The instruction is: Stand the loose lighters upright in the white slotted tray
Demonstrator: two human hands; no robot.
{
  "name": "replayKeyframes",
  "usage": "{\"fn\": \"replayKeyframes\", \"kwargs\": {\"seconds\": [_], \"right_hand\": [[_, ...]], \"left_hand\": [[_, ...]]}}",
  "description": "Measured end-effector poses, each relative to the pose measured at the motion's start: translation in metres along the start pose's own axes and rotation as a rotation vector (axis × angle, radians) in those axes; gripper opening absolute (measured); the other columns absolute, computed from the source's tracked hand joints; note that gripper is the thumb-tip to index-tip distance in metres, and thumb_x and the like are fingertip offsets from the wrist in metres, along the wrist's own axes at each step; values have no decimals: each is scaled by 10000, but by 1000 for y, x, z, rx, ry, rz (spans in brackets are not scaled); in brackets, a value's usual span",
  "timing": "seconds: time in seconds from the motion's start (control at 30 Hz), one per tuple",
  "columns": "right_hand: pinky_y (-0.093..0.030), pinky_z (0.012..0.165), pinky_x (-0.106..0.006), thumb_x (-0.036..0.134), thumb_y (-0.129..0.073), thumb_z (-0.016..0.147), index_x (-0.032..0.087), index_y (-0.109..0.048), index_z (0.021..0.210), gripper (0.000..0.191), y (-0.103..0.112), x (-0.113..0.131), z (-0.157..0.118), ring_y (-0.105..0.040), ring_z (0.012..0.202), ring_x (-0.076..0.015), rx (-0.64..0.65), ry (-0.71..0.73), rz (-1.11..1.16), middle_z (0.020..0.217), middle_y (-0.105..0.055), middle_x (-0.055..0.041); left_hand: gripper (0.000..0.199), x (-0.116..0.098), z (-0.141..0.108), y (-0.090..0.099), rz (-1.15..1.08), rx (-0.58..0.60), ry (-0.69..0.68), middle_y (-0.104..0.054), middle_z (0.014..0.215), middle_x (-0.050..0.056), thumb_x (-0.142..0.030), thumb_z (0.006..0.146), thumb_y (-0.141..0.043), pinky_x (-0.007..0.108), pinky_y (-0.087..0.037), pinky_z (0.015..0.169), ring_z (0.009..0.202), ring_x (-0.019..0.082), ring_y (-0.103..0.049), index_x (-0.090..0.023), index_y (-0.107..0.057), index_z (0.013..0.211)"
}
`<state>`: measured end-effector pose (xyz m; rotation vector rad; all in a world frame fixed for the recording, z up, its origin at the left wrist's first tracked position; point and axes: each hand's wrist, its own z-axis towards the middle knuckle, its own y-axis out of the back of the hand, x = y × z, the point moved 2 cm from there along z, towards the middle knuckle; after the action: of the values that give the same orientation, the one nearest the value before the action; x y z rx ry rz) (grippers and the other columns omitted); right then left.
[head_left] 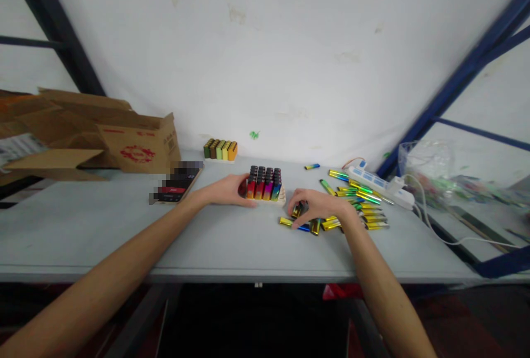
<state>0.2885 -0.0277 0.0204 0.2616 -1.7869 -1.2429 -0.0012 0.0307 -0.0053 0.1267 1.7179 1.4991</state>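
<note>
At a grey worktable (pixel 103 231) against a white wall, a person's left hand (pixel 232 189) lies curled against the left side of a small tray of lighters (pixel 265 184), fingers loosely bent and touching the tray's end rather than closed around anything. The tray holds upright lighters in rows, black caps up, bodies shading red, pink and blue-green. Just to its right, the right hand (pixel 318 206) arches over a scatter of loose lighters (pixel 356 203), shiny gold and green, lying flat on the table; its fingertips press down together on one or two at the near edge of the heap, though whether any is actually pinched cannot be told. Farther back stands a second tray of lighters (pixel 220 149) in green, brown and orange. An open cardboard box (pixel 136 145) sits at left, a white power strip (pixel 379 181) at right.
</note>
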Motion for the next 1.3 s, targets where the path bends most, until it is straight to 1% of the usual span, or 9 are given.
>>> {"fn": "replayKeyframes", "kwargs": {"seconds": [0.27, 0.37, 0.47, 0.6, 0.7, 0.8, 0.9, 1.07, 1.3], "right_hand": [[-495, 861, -318, 433, -788, 806, 205, -763, 898, 247, -7, 2, 3, -635, 946, -219, -79, 48, 13, 970, -706, -56], [-523, 820, -322, 488, -658, 911, 206, -687, 1026, 307, 1, 6, -2, -651, 891, -192, -165, 16, 195, 998, -710, -58], [-521, 746, -295, 539, -548, 969, 212, -598, 1105, 358, 10, 8, -5, -646, 779, -159, -255, -18, 418, 834, -701, -17], [-376, 507, -240, 586, -547, 946, 198, -635, 1119, 433, 16, 3, -3, -455, 525, -113, -479, -94, 416, 585, -499, 63], [-334, 492, -239, 576, -575, 924, 195, -664, 1158, 456, 18, -5, 1, -396, 527, -108, -707, -143, 332, 597, -455, 63], [-346, 497, -239, 575, -704, 822, 182, -692, 997, 430, 16, -13, 7, -367, 536, -103, -854, -175, 333, 600, -412, 67], [-395, 532, -252, 598, -724, 793, 178, -701, 885, 430, 14, -15, 13, -415, 583, -121, -879, -150, 354, 620, -407, 49], [-526, 704, -289, 655, -619, 864, 202, -596, 890, 454, 7, -4, 21, -593, 822, -179, -910, -43, 400, 886, -619, -49], [-370, 462, -235, 677, -489, 934, 240, -514, 918, 438, -7, 0, 29, -409, 501, -111, -808, -80, 493, 616, -432, 65]], "left_hand": [[821, -5, -2, 2, -36, 3, -5, -722, 1105, 89, -712, 644, -749, 312, -487, 759, 913, 268, -671, -170, -567, 1233], [816, -4, -2, 1, -26, 8, -6, -726, 1076, 88, -716, 644, -745, 313, -477, 729, 889, 271, -671, -172, -568, 1225], [804, -1, -1, 1, -26, 5, -10, -729, 1065, 83, -711, 641, -744, 314, -466, 725, 900, 278, -670, -184, -575, 1224], [818, 1, 0, 0, -18, 7, -2, -729, 1069, 86, -716, 638, -744, 322, -464, 730, 904, 284, -670, -182, -574, 1234], [814, 1, 0, 1, 0, 8, -2, -728, 1084, 94, -722, 646, -740, 325, -467, 735, 913, 288, -671, -176, -574, 1226], [799, 1, 0, 1, -11, 14, -13, -728, 1095, 95, -713, 662, -740, 324, -477, 752, 925, 284, -675, -174, -572, 1227], [809, 2, 1, 0, -19, 14, -15, -726, 1122, 103, -704, 663, -747, 327, -488, 772, 945, 286, -677, -168, -569, 1242], [802, 3, 1, 0, -24, 9, -12, -723, 1152, 112, -689, 659, -758, 328, -499, 799, 980, 294, -678, -169, -576, 1243], [790, 2, 1, 1, -40, -7, -17, -733, 1113, 97, -671, 646, -757, 338, -505, 801, 938, 284, -677, -174, -587, 1236]]}}
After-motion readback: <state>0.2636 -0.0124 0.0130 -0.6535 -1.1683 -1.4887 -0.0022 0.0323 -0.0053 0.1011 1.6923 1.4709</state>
